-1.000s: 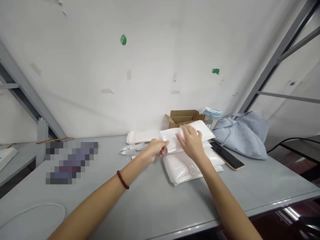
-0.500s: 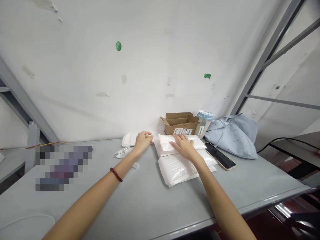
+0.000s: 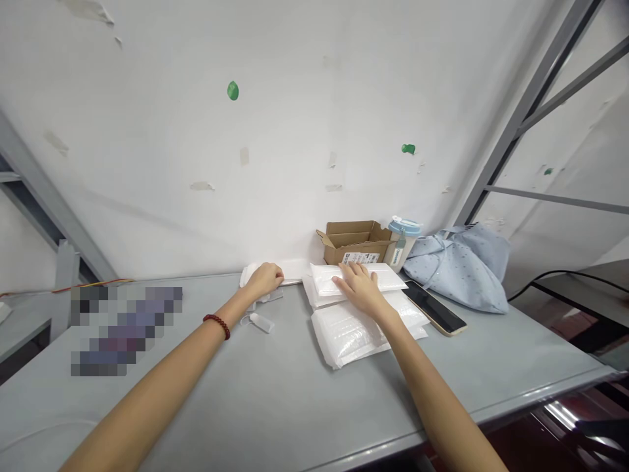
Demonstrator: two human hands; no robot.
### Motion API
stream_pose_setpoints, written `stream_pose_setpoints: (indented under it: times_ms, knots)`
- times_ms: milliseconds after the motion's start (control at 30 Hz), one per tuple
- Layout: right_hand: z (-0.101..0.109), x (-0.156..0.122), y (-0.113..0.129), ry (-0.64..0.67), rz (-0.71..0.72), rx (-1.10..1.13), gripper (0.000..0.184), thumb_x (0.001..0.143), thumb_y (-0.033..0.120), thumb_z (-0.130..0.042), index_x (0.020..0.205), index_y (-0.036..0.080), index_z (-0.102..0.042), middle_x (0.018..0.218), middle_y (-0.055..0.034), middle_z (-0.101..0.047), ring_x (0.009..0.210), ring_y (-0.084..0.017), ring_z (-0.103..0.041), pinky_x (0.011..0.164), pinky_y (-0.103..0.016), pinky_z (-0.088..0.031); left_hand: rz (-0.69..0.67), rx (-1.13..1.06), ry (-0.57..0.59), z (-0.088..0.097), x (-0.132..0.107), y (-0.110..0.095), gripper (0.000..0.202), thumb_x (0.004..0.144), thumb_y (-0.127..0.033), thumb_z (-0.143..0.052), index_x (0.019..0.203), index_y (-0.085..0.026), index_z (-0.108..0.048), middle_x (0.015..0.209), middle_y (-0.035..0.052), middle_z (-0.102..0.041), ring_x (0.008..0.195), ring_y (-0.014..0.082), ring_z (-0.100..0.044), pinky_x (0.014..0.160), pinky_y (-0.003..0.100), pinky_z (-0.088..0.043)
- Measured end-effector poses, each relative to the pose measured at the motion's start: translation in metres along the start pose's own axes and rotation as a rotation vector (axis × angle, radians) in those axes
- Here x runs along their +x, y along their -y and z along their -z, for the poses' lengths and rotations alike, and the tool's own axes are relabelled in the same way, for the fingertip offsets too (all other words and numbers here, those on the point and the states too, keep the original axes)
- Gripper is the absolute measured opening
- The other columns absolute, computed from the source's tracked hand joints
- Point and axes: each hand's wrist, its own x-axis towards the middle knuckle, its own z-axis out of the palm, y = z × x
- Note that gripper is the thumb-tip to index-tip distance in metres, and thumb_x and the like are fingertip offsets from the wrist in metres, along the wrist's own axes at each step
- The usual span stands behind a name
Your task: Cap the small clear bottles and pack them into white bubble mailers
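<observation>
My right hand (image 3: 358,288) lies flat, fingers stretched out, on the top white bubble mailer (image 3: 383,278) of a small pile; a second pile of mailers (image 3: 354,334) sits just in front of it. My left hand (image 3: 264,280), with a red bead bracelet on its wrist, is curled knuckles-up on the near edge of a flat white stack (image 3: 295,269) by the wall. What its fingers hold is hidden. A small white tag-like piece (image 3: 260,321) lies just in front of the left hand.
Against the wall stand an open cardboard box (image 3: 354,239) and a cup with a blue lid (image 3: 401,239). A pale blue cloth bag (image 3: 457,269) and a dark phone (image 3: 435,307) lie to the right. The grey table (image 3: 275,400) ends at a front edge; metal racking rises at right.
My left hand let go of the lifted mailer, went to the white stack by the wall and curled down on its edge. My right hand pressed the mailer flat on the pile.
</observation>
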Motion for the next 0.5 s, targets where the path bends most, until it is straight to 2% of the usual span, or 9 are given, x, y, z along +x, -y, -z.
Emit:
stream_pose_setpoints:
  times_ms: [200, 333, 433, 500]
  knots:
    - [-0.001, 0.000, -0.001, -0.016, 0.017, -0.037, 0.047, 0.093, 0.046, -0.024, 0.130, 0.023, -0.042, 0.136, -0.0165, -0.040, 0.128, -0.031, -0.031, 0.094, -0.058, -0.029, -0.047, 0.150, 0.018, 0.003, 0.003, 0.001, 0.019, 0.064, -0.012, -0.051, 0.065, -0.017, -0.070, 0.079, 0.0085, -0.071, 0.078, 0.0214, -0.062, 0.065, 0.025, -0.043]
    - [0.000, -0.001, -0.001, -0.026, 0.019, -0.008, 0.048, 0.093, 0.047, -0.024, 0.129, 0.023, -0.044, 0.136, -0.0177, -0.039, 0.129, -0.033, -0.029, 0.094, -0.060, -0.026, -0.055, 0.222, 0.015, 0.008, 0.004, 0.001, 0.017, 0.063, -0.012, -0.053, 0.062, -0.018, -0.068, 0.073, 0.0072, -0.070, 0.070, 0.0202, -0.062, 0.059, 0.025, -0.041]
    - [-0.001, -0.001, -0.001, -0.021, 0.015, 0.004, 0.048, 0.093, 0.047, -0.024, 0.129, 0.022, -0.044, 0.136, -0.0175, -0.039, 0.129, -0.034, -0.028, 0.095, -0.061, -0.025, -0.055, 0.271, -0.066, 0.023, 0.003, -0.002, 0.019, 0.071, -0.015, -0.049, 0.067, -0.018, -0.068, 0.075, 0.0086, -0.069, 0.071, 0.0208, -0.062, 0.060, 0.026, -0.040]
    - [-0.002, -0.001, 0.000, -0.015, 0.019, -0.006, 0.048, 0.093, 0.046, -0.025, 0.129, 0.021, -0.044, 0.136, -0.0174, -0.040, 0.129, -0.033, -0.028, 0.095, -0.060, -0.026, -0.050, 0.302, -0.169, 0.037, 0.001, -0.005, 0.023, 0.077, -0.017, -0.044, 0.077, -0.016, -0.067, 0.086, 0.0108, -0.068, 0.083, 0.0229, -0.060, 0.064, 0.027, -0.040]
